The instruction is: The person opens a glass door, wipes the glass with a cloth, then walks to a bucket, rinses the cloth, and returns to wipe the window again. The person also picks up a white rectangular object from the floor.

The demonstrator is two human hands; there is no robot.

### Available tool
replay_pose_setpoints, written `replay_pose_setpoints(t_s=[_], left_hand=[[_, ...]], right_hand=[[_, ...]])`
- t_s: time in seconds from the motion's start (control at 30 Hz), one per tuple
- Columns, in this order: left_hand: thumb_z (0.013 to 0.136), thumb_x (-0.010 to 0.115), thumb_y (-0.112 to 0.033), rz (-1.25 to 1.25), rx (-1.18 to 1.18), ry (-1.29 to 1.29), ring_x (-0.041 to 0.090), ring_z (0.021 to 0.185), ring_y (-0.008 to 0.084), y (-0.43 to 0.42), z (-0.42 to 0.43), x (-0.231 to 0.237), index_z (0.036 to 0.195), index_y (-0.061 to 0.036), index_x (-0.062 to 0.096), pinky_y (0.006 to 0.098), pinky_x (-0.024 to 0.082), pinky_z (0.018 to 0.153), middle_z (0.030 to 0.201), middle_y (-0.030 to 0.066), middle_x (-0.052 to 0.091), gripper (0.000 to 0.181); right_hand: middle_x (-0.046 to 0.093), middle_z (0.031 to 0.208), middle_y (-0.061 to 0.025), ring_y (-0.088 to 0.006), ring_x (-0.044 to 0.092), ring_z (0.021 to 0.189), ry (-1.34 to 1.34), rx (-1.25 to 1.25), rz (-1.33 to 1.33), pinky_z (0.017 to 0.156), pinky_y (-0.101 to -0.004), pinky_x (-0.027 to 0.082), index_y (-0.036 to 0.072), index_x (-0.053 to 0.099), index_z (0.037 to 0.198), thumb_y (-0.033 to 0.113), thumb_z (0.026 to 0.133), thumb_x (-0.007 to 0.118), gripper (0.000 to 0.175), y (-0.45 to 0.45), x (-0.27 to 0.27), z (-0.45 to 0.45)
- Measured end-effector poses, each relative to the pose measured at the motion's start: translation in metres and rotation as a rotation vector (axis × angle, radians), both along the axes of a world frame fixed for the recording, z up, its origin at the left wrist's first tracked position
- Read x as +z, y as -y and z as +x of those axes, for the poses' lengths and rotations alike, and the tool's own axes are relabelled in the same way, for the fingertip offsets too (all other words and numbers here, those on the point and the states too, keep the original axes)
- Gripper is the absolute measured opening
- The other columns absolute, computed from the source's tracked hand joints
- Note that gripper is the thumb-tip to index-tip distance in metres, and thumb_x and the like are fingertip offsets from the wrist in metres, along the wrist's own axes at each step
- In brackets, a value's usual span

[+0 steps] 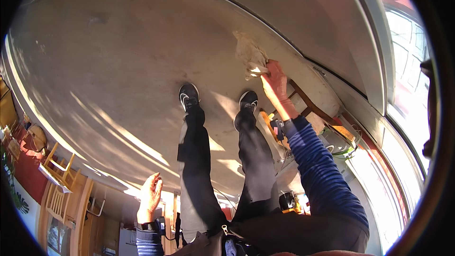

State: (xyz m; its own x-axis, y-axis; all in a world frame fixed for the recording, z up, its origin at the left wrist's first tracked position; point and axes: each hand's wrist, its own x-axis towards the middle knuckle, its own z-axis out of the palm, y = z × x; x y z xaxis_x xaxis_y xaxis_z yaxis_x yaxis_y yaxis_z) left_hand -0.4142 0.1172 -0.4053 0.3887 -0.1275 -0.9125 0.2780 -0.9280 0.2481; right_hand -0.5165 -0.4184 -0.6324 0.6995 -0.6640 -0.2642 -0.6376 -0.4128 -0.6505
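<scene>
A crumpled beige cloth (pixel 250 55) hangs from my right hand (pixel 275 81), which is closed on its lower end and reaches out over the floor, to the right of my feet. Sunlight falls on the wrist and part of the cloth. At the lower left, my left hand (pixel 151 193) is raised beside my leg with its fingers slightly curled and nothing in them. Both arms have blue striped sleeves and dark bands at the wrists.
Grey floor (pixel 124 60) spreads around my black shoes (pixel 189 96). A large grey panel (pixel 302 14) borders it at the upper right. A wooden chair (pixel 312 105) stands just beyond my right forearm. Wooden chairs (pixel 58 170) and furniture stand at the lower left; bright windows (pixel 408 42) are at the right.
</scene>
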Motion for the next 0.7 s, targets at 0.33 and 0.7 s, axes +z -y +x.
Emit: replay_pose_setpoints(t_s=[0.33, 0.7], left_hand=[[0.105, 0.064, -0.035, -0.524, 0.368, -0.129, 0.060, 0.130, 0.0235, 0.107, 0.030, 0.120, 0.157, -0.0008, 0.037, 0.0366, 0.049, 0.105, 0.146, 0.0181, 0.059, 0.068], [0.107, 0.059, -0.028, -1.028, 1.322, 0.000, 0.051, 0.140, 0.0252, 0.101, -0.001, 0.265, 0.157, -0.0102, 0.038, 0.0441, 0.043, 0.117, 0.152, 0.0067, 0.053, 0.057]], right_hand=[[0.067, 0.108, -0.0112, -0.0292, 0.069, 0.096, 0.640, 0.681, -0.064, 0.081, -0.0417, 0.057, 0.006, 0.062, 0.090, -0.002, 0.067, 0.074, 0.028, -0.095, 0.331, 0.048], [0.065, 0.120, -0.0083, -0.0272, 0.066, 0.114, 0.730, 1.427, 0.174, 0.088, -0.0393, 0.057, 0.009, 0.066, 0.099, 0.014, 0.071, 0.073, 0.030, -0.198, 0.463, 0.081]])
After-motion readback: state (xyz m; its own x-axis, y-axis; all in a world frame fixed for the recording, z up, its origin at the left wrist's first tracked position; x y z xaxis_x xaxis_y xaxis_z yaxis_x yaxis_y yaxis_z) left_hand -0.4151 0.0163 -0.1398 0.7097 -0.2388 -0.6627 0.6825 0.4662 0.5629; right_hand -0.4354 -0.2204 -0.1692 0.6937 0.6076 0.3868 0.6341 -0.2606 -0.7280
